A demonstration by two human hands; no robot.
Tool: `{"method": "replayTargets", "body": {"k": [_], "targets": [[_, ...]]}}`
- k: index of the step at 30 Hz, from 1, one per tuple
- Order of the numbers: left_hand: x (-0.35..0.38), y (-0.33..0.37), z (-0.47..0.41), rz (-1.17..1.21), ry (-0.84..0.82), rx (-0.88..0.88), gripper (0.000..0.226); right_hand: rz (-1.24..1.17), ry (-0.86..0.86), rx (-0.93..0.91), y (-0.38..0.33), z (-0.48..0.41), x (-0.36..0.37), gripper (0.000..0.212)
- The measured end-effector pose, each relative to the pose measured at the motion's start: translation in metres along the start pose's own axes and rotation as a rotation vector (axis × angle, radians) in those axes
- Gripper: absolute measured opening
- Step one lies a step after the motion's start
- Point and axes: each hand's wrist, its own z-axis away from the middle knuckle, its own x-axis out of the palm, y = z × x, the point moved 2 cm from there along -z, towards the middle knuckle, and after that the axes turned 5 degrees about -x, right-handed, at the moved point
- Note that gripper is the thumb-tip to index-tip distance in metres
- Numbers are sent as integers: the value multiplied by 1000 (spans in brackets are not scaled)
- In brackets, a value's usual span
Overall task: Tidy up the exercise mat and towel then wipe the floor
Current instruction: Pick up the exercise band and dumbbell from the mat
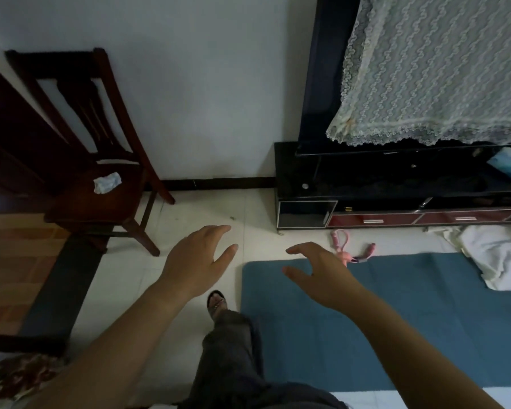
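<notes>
On the floor, 3 to 5 o'clock of the view: mat, blue, laid flat and fully unrolled; its left short edge runs near the person's foot.
Towel, white, crumpled, at 3 o'clock; lower part lies on the mat's far right corner, the rest on the floor before the cabinet.
Rope, pink, at the mat's far edge around 2 o'clock; touching or overlapping the mat, cannot tell which.
Left hand: empty, fingers straight and loosely spread; hangs above bare floor at centre, apart from the mat.
Right hand: empty, fingers relaxed and slightly bent, gripping nothing; hangs above the mat's far left corner, not touching it as far as can be seen.
Chair, dark wood, at 9 to 10 o'clock; a small pale rag on its seat.

Step in hand, as judged: the opening of the tidy; both hands reach toward the mat's left end, nothing yet gathered, floor not yet wiped.
Next move, as judged: the towel and rope must come off the mat before it can roll or fold cleanly; otherwise, both hands should take the left corners together, so that the roll runs straight toward 3 o'clock.
</notes>
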Motion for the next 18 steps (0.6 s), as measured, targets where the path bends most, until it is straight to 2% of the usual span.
{"method": "replayTargets", "body": {"k": [7, 12, 14, 18], "targets": [[-28, -90, -158, -86, -77, 147, 56, -2, 69, 105, -31, -164, 23, 44], [-85, -176, -252, -128, -87, 147, 56, -76, -54, 133, -85, -296, 36, 48], [-101, -202, -281, -112, -86, 153, 55, -91, -43, 172, -95, -337, 35, 49], [-117, -227, -324, -97, -89, 166, 72, -66, -22, 197, -101, -382, 33, 50]]}}
